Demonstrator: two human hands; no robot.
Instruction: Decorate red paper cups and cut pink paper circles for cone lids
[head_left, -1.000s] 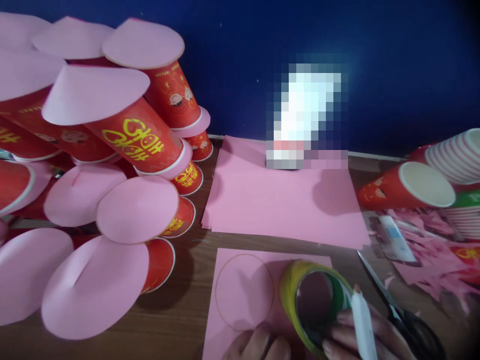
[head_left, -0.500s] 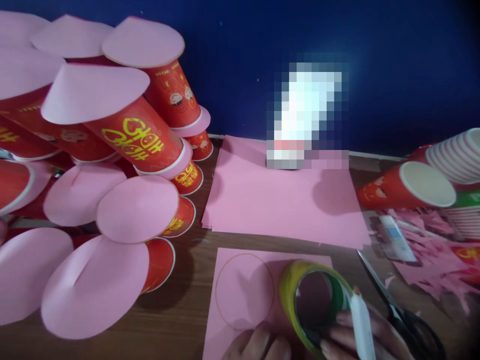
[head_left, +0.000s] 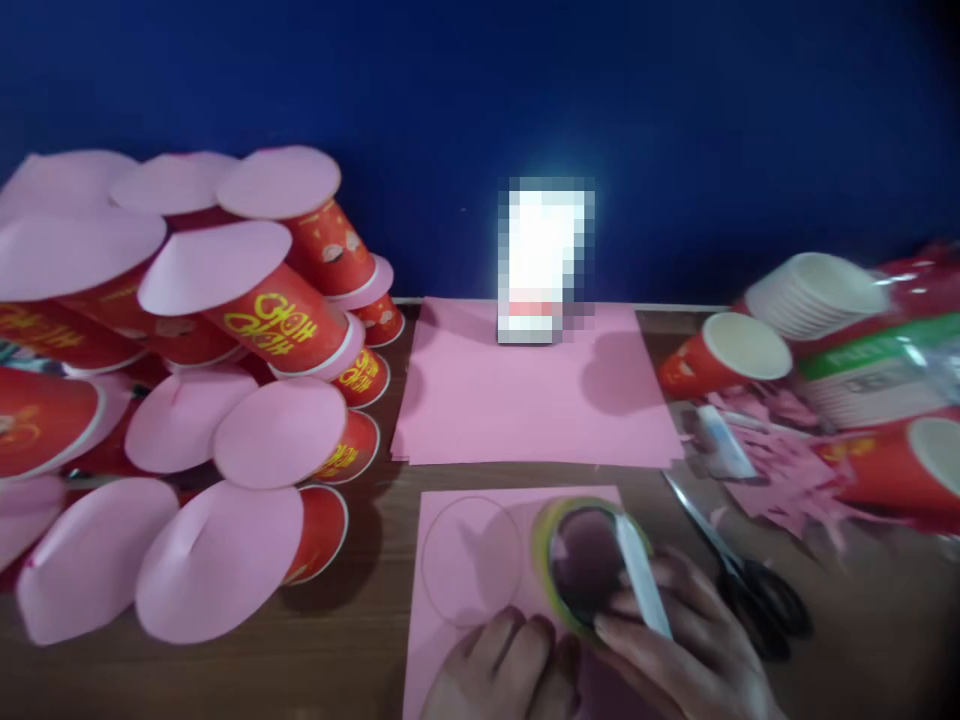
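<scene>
A pink paper sheet (head_left: 457,520) lies at the near edge of the wooden table, with a drawn circle (head_left: 471,562) on its left part. A yellow-green tape roll (head_left: 551,520) rests flat on the sheet beside that circle. My right hand (head_left: 690,650) is closed around a white pen (head_left: 643,578) whose tip is against the roll's far rim. My left hand (head_left: 501,675) presses on the sheet and touches the roll's near side, fingers curled together.
A heap of red paper cups (head_left: 277,320) capped with pink paper cones (head_left: 217,560) fills the left. A stack of pink sheets (head_left: 525,400) lies behind. Black scissors (head_left: 742,580), pink scraps (head_left: 780,470), a glue tube (head_left: 724,445) and more cups (head_left: 720,360) sit at right.
The view has tilted up and pulled back, showing more of the right-hand cups. The pen has travelled along the roll's rim toward its far side; my left hand shows more.
</scene>
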